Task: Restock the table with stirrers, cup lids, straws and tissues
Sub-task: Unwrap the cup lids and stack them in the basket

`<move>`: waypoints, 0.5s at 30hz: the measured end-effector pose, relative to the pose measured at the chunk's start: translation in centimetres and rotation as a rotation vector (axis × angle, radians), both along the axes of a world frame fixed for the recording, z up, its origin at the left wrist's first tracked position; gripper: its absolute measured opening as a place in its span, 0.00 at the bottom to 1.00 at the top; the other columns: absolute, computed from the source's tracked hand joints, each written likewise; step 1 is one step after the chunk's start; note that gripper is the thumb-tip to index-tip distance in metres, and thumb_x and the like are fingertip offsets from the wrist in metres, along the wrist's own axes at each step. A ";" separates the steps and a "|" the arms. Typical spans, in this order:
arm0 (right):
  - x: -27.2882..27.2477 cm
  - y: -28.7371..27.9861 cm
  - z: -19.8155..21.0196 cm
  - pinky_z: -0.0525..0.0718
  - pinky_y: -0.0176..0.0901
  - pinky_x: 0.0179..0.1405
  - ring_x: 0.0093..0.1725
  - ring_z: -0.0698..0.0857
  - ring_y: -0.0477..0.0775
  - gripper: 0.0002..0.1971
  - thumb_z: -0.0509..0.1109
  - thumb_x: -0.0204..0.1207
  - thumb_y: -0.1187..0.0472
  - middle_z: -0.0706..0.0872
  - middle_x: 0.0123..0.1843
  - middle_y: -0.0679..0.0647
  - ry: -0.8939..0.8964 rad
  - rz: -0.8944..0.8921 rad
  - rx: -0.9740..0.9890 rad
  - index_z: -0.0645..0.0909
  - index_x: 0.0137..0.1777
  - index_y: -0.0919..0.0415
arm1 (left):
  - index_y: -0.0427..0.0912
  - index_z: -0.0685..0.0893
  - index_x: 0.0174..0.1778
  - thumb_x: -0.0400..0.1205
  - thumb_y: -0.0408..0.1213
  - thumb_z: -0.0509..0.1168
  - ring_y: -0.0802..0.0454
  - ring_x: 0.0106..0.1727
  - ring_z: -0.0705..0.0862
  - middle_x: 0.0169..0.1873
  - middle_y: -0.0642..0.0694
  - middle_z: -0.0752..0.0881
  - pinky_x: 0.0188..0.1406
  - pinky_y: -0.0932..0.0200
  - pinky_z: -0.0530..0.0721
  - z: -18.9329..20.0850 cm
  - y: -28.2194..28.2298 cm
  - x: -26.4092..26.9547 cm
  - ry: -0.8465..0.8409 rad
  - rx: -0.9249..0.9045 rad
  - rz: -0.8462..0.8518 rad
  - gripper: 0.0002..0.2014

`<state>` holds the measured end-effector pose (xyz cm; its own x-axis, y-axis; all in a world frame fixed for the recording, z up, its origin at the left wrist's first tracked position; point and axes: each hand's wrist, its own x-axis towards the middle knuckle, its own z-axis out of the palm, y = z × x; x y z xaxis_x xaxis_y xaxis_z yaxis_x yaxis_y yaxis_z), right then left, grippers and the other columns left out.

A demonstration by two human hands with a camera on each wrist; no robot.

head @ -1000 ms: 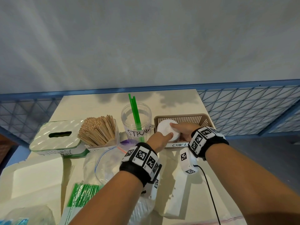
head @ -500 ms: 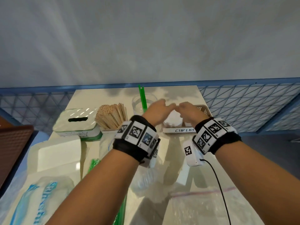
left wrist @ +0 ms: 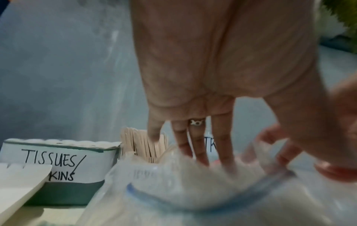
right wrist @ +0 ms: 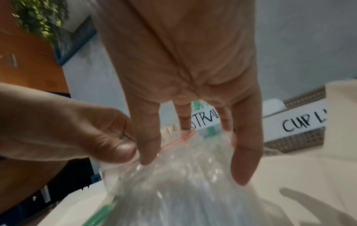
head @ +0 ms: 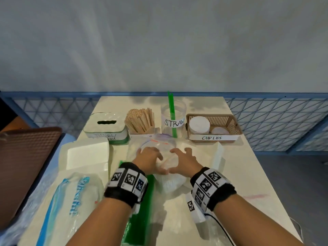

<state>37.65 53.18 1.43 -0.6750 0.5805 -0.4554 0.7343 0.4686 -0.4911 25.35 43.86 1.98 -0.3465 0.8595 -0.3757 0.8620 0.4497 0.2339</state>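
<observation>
A cream worktop [head: 248, 167] stands against a blue lattice railing [head: 276, 119], with a grey wall [head: 159, 41] behind it. A brown perforated chair back [head: 26, 166] sits at the left edge. Leafy greenery [right wrist: 40, 18] and an orange panel [right wrist: 29, 68] show in the right wrist view.

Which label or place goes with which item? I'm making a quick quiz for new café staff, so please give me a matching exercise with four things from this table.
Things:
1. wooden stirrers
2. green straws
3. white cup lids
4. clear zip bag

Places:
A. in the brown basket labelled CUP LIDS
B. under both hands, near the table's middle
C. in the clear jar labelled STRAWS
D. bundled upright between the tissue box and the jar

Pairs: 1-D, 2-C, 3-A, 4-B
</observation>
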 end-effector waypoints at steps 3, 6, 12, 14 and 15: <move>0.2 -0.8 -1.1 0.74 0.44 0.67 0.66 0.76 0.62 0.32 0.75 0.72 0.58 0.65 0.71 0.62 0.045 -0.007 -0.024 0.66 0.73 0.52 | 0.42 0.78 0.67 0.77 0.54 0.66 0.48 0.76 0.67 0.73 0.45 0.72 0.79 0.38 0.50 -1.4 -0.7 0.8 0.121 -0.044 -0.209 0.26; 0.3 -1.1 -1.6 0.74 0.41 0.62 0.61 0.78 0.59 0.23 0.74 0.73 0.62 0.70 0.66 0.61 0.154 -0.062 -0.009 0.72 0.67 0.54 | 0.34 0.80 0.62 0.86 0.42 0.55 0.43 0.61 0.80 0.62 0.37 0.82 0.64 0.54 0.71 -1.6 -1.0 0.8 -0.160 0.091 -0.027 0.18; 0.3 -1.3 -2.3 0.76 0.44 0.62 0.58 0.79 0.59 0.18 0.65 0.76 0.67 0.71 0.65 0.61 0.231 -0.155 0.014 0.73 0.64 0.53 | 0.41 0.74 0.72 0.81 0.26 0.57 0.47 0.65 0.81 0.68 0.44 0.81 0.64 0.65 0.72 -1.9 -1.6 -1.0 -0.196 0.089 -0.029 0.23; 0.4 -1.6 -2.4 0.76 0.46 0.64 0.62 0.78 0.60 0.32 0.71 0.73 0.64 0.69 0.68 0.62 0.245 -0.096 -0.040 0.63 0.74 0.48 | 0.42 0.70 0.75 0.79 0.28 0.62 0.46 0.58 0.84 0.69 0.44 0.79 0.58 0.65 0.75 -2.1 -1.5 -1.0 -0.194 0.056 -0.089 0.26; 0.5 -1.7 -2.6 0.75 0.45 0.65 0.65 0.77 0.60 0.41 0.74 0.70 0.62 0.69 0.69 0.62 0.256 -0.065 -0.076 0.55 0.79 0.47 | 0.42 0.68 0.76 0.79 0.27 0.62 0.46 0.57 0.84 0.70 0.44 0.78 0.58 0.64 0.75 -2.2 -1.3 -1.0 -0.183 0.054 -0.102 0.28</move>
